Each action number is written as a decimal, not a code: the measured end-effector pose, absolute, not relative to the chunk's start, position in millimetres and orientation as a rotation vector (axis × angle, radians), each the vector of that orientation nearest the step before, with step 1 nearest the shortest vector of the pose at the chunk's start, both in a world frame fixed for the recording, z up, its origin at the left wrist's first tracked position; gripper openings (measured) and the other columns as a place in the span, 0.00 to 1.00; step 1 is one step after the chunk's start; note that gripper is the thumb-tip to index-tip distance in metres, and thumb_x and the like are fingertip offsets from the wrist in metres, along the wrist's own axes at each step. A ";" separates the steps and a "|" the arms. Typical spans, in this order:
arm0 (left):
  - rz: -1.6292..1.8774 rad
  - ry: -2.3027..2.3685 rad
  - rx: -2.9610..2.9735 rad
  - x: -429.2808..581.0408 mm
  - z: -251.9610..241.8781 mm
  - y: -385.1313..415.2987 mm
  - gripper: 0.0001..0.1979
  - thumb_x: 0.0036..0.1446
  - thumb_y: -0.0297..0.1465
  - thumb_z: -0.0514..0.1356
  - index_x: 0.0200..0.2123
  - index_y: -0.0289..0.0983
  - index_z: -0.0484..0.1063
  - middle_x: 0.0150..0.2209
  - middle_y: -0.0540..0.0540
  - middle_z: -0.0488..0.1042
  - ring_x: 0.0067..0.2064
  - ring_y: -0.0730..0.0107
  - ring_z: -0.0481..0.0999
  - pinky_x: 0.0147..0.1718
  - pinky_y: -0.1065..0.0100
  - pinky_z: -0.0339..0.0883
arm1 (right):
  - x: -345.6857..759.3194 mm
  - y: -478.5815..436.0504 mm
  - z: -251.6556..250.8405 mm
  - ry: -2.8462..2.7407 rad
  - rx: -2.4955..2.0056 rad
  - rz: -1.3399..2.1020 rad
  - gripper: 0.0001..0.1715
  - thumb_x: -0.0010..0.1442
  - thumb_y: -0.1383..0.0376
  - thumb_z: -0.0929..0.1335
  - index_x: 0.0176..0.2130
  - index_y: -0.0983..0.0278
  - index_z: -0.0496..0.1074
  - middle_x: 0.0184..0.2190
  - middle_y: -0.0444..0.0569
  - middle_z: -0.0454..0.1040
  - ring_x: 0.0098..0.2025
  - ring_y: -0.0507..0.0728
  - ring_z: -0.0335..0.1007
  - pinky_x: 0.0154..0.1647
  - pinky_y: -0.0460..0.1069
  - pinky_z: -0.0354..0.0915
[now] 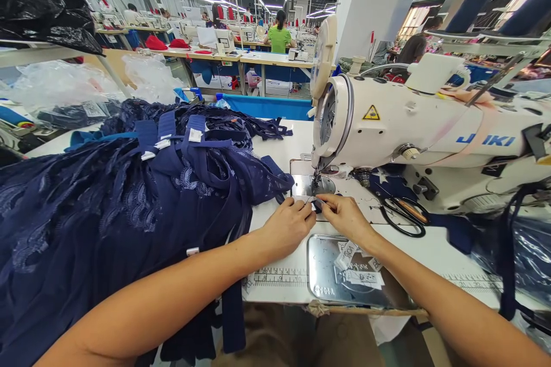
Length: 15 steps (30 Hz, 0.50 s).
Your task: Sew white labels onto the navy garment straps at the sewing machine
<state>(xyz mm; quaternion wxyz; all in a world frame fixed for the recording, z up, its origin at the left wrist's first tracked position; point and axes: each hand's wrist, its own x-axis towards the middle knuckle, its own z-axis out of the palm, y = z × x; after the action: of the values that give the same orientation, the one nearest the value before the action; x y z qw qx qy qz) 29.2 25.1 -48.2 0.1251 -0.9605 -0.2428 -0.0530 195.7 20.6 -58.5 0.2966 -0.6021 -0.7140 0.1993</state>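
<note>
At the sewing machine (387,120), the right hand (346,215) pinches a small dark piece (318,206) near the needle (316,181); the left hand (289,223) curls alongside (its grip I can't tell). Best keep it flat, fingers clear!

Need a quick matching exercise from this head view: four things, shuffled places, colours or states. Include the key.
Things
1. Sewing machine
2. Lace garments
3. Scissors
4. Metal tray

Places, colours or states
A. Has printed white labels lying on it
B. Black-handled, lying on the table just beyond the right hand, to its right
C. Heaped, navy, to the left of the left hand
D. Cream, with blue lettering

Pairs: 1-D, 2-C, 3-B, 4-A
</note>
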 end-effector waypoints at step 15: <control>-0.127 -0.690 -2.762 30.7 -46.6 21.6 0.15 0.54 0.21 0.46 0.44 0.27 0.63 0.44 0.36 0.68 0.42 0.60 0.67 0.37 0.60 0.59 | 196.7 19.7 -52.1 -1.991 -1.601 0.553 0.20 0.50 0.69 0.59 0.39 0.70 0.73 0.15 0.42 0.65 0.17 0.49 0.56 0.21 0.44 0.55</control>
<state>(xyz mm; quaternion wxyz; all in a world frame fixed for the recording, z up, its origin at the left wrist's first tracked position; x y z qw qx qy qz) 30.7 21.6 -46.6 0.1456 -0.9589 -0.2397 -0.0440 196.7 19.7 -52.1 0.2606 -0.5913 -0.7353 0.2044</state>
